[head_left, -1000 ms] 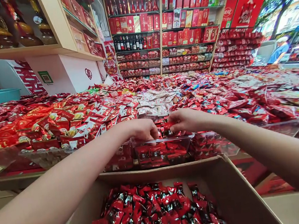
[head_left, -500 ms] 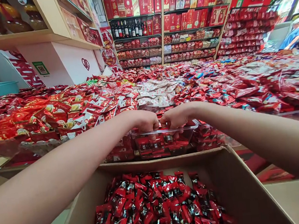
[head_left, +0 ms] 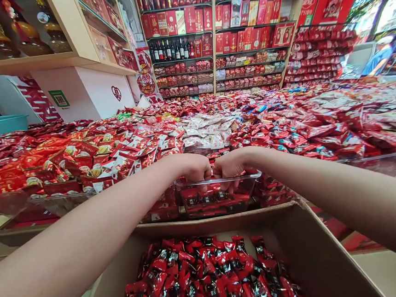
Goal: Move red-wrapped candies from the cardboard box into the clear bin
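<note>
Clear plastic bin (head_left: pixel 252 176): stands just beyond the cardboard box (head_left: pixel 327 252), with red-and-black wrapped candies (head_left: pixel 207 199) showing through its front wall.
Left hand (head_left: pixel 198 168): bent down over the bin's rim, knuckles up; the fingers curl in behind the front wall, and whether they pinch a candy is hidden.
Right hand (head_left: pixel 230 165): just beside the left, dipped into the same bin; its fingers are curled and blurred through the plastic, so a grip can't be confirmed.
Candies facing out: a few lie side by side behind the front wall, dark labels outward, below the fingers.
Box contents: a loose heap of similar candies (head_left: pixel 209 274); neither hand is in it.
Behind the bin: white packets (head_left: pixel 206 130).
Step in hand: seemingly settling or ordering candies along the front wall.
Next move calls for: probably light finger pressure, keeping that row straight; lifting away would need both hands to clear the rim without dragging candies along.
</note>
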Motion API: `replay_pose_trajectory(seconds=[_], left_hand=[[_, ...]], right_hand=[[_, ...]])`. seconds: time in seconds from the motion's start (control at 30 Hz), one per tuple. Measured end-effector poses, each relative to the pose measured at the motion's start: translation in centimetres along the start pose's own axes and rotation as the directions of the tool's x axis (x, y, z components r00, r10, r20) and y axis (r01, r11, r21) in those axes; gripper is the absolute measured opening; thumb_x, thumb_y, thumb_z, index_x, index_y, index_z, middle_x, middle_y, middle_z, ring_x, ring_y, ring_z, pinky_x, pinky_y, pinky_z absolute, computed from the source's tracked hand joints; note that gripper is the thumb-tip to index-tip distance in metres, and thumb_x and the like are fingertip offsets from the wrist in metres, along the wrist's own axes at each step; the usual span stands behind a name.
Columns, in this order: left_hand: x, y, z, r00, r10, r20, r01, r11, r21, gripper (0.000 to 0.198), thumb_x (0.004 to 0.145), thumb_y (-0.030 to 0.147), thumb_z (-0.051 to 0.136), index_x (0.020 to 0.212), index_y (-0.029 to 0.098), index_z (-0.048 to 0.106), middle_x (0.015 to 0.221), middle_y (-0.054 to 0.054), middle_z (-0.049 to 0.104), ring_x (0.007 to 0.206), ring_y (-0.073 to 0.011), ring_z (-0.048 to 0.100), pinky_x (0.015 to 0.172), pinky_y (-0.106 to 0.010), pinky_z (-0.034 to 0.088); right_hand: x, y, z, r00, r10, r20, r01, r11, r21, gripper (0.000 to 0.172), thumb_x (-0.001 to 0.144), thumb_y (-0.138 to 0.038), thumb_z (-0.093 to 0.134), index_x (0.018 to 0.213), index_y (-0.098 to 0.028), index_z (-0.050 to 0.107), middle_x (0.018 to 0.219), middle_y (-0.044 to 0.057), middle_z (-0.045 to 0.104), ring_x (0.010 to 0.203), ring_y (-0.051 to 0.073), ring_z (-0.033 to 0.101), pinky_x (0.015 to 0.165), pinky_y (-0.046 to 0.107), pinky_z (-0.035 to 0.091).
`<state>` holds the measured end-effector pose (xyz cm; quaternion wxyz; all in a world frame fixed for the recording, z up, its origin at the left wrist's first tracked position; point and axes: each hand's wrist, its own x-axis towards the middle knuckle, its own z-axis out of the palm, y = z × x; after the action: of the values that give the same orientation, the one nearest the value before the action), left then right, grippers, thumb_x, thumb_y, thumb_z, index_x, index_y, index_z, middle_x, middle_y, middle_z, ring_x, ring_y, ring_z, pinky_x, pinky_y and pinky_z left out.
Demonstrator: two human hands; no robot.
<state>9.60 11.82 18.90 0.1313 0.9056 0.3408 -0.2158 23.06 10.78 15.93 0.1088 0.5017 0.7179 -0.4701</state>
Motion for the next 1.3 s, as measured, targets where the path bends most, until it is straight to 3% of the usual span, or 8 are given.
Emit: replay_pose_trajectory(seconds=[0.27, 0.47, 0.63, 0.8, 1.03, 1.2, 1.3], left_hand=[[-0.6, 0.1, -0.1, 0.999, -0.033, 0.013, 0.033, 0.999, -0.014, 0.023, 0.059, 0.04, 0.067, 0.069, 0.019, 0.063, 0.054, 0.003, 0.054, 0.049, -0.015, 0.046, 0.041, -0.022, 0.033], [-0.9, 0.5, -0.3, 0.998, -0.048, 0.031, 0.049, 0.998, -0.028, 0.021, 0.061, 0.035, 0.066, 0.075, 0.019, 0.064, 0.06, 0.002, 0.059, 0.05, -0.0151, 0.048, 0.042, -0.022, 0.035], [-0.8, 0.3, -0.1, 0.999, -0.043, 0.006, 0.043, 0.999, -0.018, 0.014, 0.059, 0.027, 0.065, 0.07, 0.019, 0.063, 0.057, 0.003, 0.057, 0.051, -0.0153, 0.047, 0.041, -0.022, 0.034], [-0.7, 0.3, 0.0, 0.999, -0.04, -0.002, 0.04, 0.999, -0.011, 0.01, 0.058, 0.022, 0.062, 0.067, 0.019, 0.061, 0.054, 0.004, 0.055, 0.049, -0.0153, 0.047, 0.041, -0.022, 0.033], [-0.8, 0.5, 0.0, 0.999, -0.032, -0.019, 0.033, 0.999, 0.025, 0.011, 0.058, 0.022, 0.062, 0.068, 0.018, 0.061, 0.057, 0.002, 0.056, 0.051, -0.0159, 0.046, 0.041, -0.023, 0.032], [-1.0, 0.4, -0.1, 0.998, 0.01, -0.061, -0.01, 1.0, -0.007, 0.036, 0.056, 0.026, 0.067, 0.091, 0.02, 0.059, 0.065, 0.002, 0.057, 0.055, -0.0164, 0.048, 0.042, -0.022, 0.032], [-0.9, 0.1, 0.1, 0.997, 0.062, -0.049, -0.065, 0.996, -0.061, 0.026, 0.06, 0.032, 0.065, 0.084, 0.023, 0.062, 0.06, 0.005, 0.056, 0.053, -0.0143, 0.048, 0.043, -0.02, 0.033]], right_hand=[[-0.4, 0.1, 0.3, 0.997, -0.028, 0.076, 0.015, 0.985, 0.172, 0.028, 0.059, -0.027, 0.066, 0.076, -0.015, 0.047, 0.069, -0.001, 0.057, 0.062, 0.014, 0.06, 0.051, 0.024, 0.048], [-0.4, 0.2, 0.1, 0.987, -0.037, 0.157, 0.015, 0.99, 0.14, 0.028, 0.067, -0.031, 0.059, 0.089, -0.018, 0.046, 0.074, 0.0, 0.056, 0.061, 0.014, 0.061, 0.049, 0.023, 0.047], [-0.5, 0.1, 0.2, 0.992, 0.037, 0.117, -0.043, 0.998, 0.053, 0.021, 0.069, -0.031, 0.055, 0.085, -0.019, 0.049, 0.07, 0.001, 0.057, 0.058, 0.016, 0.06, 0.047, 0.025, 0.046], [-0.9, 0.3, 0.6, 0.996, -0.008, 0.086, 0.002, 0.997, 0.074, 0.013, 0.07, -0.025, 0.051, 0.081, -0.018, 0.051, 0.07, 0.001, 0.057, 0.058, 0.016, 0.06, 0.048, 0.025, 0.046], [-1.1, 0.7, 0.7, 0.989, -0.018, 0.149, -0.014, 0.978, 0.207, 0.018, 0.071, -0.018, 0.044, 0.088, -0.02, 0.05, 0.068, 0.001, 0.059, 0.057, 0.016, 0.06, 0.048, 0.027, 0.047], [-1.3, 0.5, 0.8, 0.993, 0.002, 0.122, -0.031, 0.971, 0.236, 0.023, 0.071, -0.021, 0.046, 0.094, -0.021, 0.047, 0.068, 0.0, 0.06, 0.056, 0.016, 0.06, 0.049, 0.027, 0.047], [-1.2, 0.5, 0.8, 0.992, -0.024, 0.125, -0.007, 0.97, 0.241, 0.024, 0.07, -0.022, 0.051, 0.093, -0.02, 0.046, 0.07, 0.0, 0.06, 0.056, 0.015, 0.06, 0.05, 0.026, 0.047]])
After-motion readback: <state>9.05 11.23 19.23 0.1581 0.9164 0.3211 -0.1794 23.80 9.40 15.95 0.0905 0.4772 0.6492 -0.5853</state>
